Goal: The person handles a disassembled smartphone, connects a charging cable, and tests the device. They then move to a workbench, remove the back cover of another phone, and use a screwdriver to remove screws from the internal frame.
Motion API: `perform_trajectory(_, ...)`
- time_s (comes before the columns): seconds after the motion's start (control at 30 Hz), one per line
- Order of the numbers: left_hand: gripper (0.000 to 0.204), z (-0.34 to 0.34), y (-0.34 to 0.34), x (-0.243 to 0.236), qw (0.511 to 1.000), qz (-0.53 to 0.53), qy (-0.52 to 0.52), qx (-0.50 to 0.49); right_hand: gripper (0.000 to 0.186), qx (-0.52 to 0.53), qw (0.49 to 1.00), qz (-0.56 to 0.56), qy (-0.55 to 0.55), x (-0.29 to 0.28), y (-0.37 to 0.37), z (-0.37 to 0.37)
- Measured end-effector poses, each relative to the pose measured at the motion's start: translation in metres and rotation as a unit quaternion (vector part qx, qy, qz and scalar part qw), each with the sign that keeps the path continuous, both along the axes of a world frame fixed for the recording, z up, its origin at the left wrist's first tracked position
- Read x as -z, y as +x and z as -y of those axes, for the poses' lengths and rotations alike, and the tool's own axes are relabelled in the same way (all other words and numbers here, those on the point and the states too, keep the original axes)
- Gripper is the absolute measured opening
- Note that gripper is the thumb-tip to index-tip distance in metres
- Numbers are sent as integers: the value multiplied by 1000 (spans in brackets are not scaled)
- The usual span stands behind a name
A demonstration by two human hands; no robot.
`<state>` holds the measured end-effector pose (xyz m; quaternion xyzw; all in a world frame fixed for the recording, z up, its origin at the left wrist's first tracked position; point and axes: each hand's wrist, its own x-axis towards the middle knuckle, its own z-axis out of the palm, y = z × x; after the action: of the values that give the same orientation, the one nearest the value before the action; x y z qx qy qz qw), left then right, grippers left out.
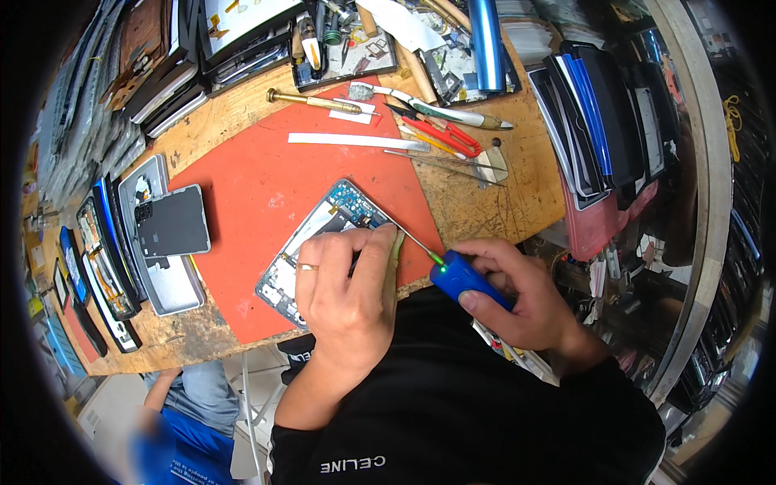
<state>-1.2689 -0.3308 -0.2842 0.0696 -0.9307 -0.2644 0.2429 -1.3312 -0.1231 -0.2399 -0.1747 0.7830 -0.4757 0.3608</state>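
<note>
An opened phone (pixel 281 271) lies tilted on an orange-red mat (pixel 259 178), its circuit board and inner frame exposed. My left hand (pixel 347 275) is closed over its near right part, fingers bent and pressing at the edge. A ring is on one finger. In my right hand (pixel 525 299) is a blue electric screwdriver (pixel 467 280) with a green light glowing. Its thin shaft reaches up-left to the phone's right edge, close to my left fingertips. Those fingertips hide the exact spot where the bit meets the phone.
A dark phone back cover (pixel 174 222) rests across a grey tray (pixel 166 303) at left. Beyond the mat's middle lie a brass screwdriver (pixel 311 100), a white strip (pixel 347 141), a brush (pixel 436 111) and red snips (pixel 449 136). Part trays line the back. A person (pixel 190 428) sits lower left.
</note>
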Motion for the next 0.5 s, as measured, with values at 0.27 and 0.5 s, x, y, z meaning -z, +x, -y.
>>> perform_trajectory(0.27, 29, 0, 1, 1, 1000, 6, -12, -8, 47, 8, 1000, -11, -20, 3, -6, 10)
perform_trajectory(0.5, 27, -1, 0, 1, 1000, -21, 12, -8, 47, 5, 998, -19, -65, 14, -13, 12)
